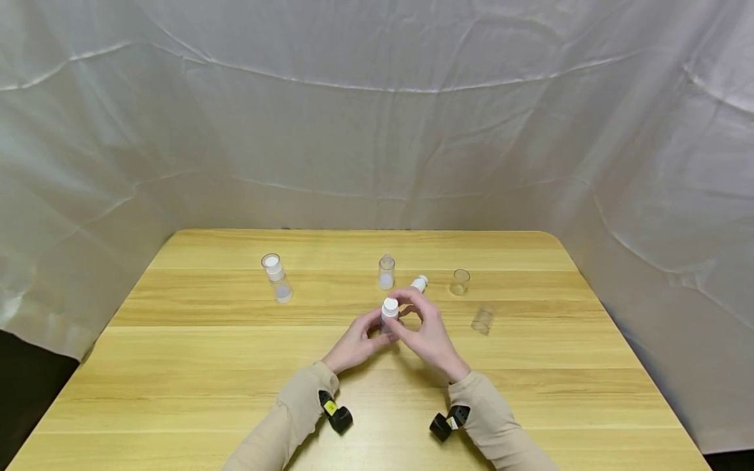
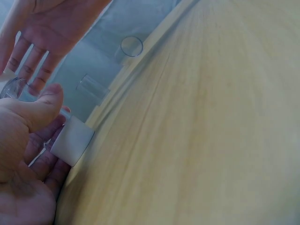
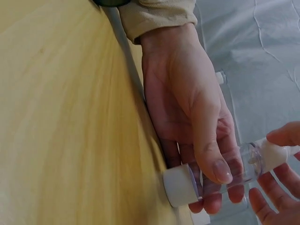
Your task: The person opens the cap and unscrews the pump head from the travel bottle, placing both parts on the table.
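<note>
A small clear pump bottle (image 3: pixel 227 176) with a white base (image 2: pixel 72 140) and a white pump top (image 1: pixel 390 306) is held upright just above the table, between both hands. Around its clear body curl the thumb and fingers of my left hand (image 1: pixel 356 341); the left hand (image 3: pixel 183 93) shows palm and thumb in the right wrist view. My right hand (image 1: pixel 429 330) pinches the white top with thumb and fingers. Behind the right fingers lies another white pump piece (image 1: pixel 419 283), partly hidden. Farther back stands a clear bottle (image 1: pixel 386 273) with a pale lower part.
To the left stands a capped clear bottle (image 1: pixel 277 279) with a white top. On the right, one clear cap (image 1: pixel 460 282) stands and another clear cap (image 1: pixel 483 319) lies on its side. Pale cloth (image 1: pixel 377 144) hangs behind the wooden table (image 1: pixel 206 379).
</note>
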`<state>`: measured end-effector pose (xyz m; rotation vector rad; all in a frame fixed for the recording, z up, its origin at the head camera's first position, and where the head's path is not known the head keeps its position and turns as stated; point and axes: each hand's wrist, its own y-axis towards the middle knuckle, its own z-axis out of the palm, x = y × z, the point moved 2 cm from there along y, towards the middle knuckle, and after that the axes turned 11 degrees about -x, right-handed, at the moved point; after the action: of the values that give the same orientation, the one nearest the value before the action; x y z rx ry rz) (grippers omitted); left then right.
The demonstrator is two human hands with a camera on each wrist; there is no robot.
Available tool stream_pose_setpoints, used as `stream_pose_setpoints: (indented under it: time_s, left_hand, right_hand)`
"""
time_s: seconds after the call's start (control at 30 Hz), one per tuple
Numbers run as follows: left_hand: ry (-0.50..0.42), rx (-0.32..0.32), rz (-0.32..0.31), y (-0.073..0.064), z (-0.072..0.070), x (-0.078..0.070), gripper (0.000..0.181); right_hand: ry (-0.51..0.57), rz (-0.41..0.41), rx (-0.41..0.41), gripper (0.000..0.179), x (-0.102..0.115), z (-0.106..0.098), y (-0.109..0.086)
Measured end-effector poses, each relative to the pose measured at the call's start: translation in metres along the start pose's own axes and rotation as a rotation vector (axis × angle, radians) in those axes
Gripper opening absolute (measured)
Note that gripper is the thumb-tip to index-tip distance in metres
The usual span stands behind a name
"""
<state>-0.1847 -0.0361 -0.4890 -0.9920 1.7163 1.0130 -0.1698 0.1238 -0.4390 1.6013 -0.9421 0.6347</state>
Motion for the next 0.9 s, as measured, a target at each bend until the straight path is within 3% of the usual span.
stream_pose_setpoints:
  time_s: [0.23, 0.63, 0.9]
  left_hand:
    - [-0.01, 0.001, 0.011, 0.0005, 0.0006, 0.0003, 0.043]
    - [-0.004, -0.002, 0.034, -0.0005, 0.0005, -0.0018, 0.043]
    - [-0.013, -0.003, 0.002, 0.0, 0.0001, -0.0013, 0.046]
  right_hand:
    - [0.0, -0.001, -0.013, 0.05, -0.0006, 0.0005, 0.0003]
    - [0.004, -0.029, -0.008, 0.041, 0.0008, 0.0016, 0.0011]
    - [0.015, -0.027, -0.027, 0.042, -0.0005, 0.0029, 0.0004]
